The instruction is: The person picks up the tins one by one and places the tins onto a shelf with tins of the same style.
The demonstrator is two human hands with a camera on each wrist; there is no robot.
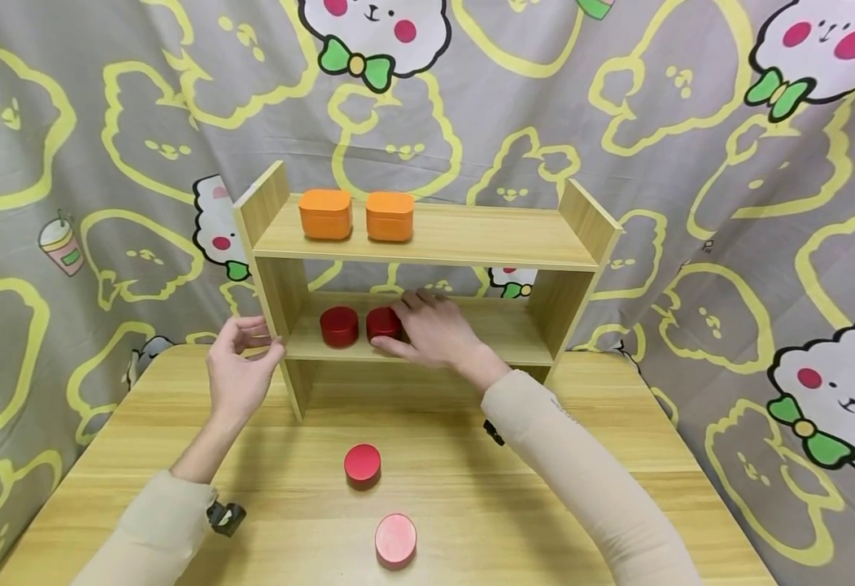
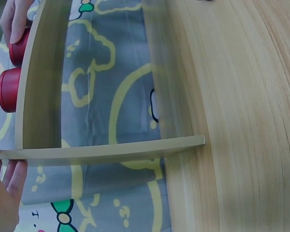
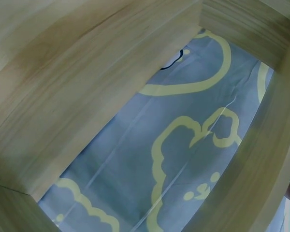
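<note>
On the lower board of the wooden shelf (image 1: 427, 236) stand two dark red round tins, a left tin (image 1: 339, 326) and a right tin (image 1: 381, 324). My right hand (image 1: 434, 332) holds the right tin, thumb along its front and fingers over its far side. The left wrist view also shows these fingers on that red tin (image 2: 20, 48). At the shelf's left side panel (image 1: 269, 305), my left hand (image 1: 240, 370) pinches the front edge between thumb and fingers. In the right wrist view, the shelf boards hide most of the right hand.
Two orange rounded boxes, a left box (image 1: 326, 215) and a right box (image 1: 390, 216), sit on the top board. A red round tin (image 1: 363, 466) and a pinkish round tin (image 1: 395, 540) stand on the wooden table (image 1: 515, 521). A patterned curtain (image 1: 500, 98) hangs behind.
</note>
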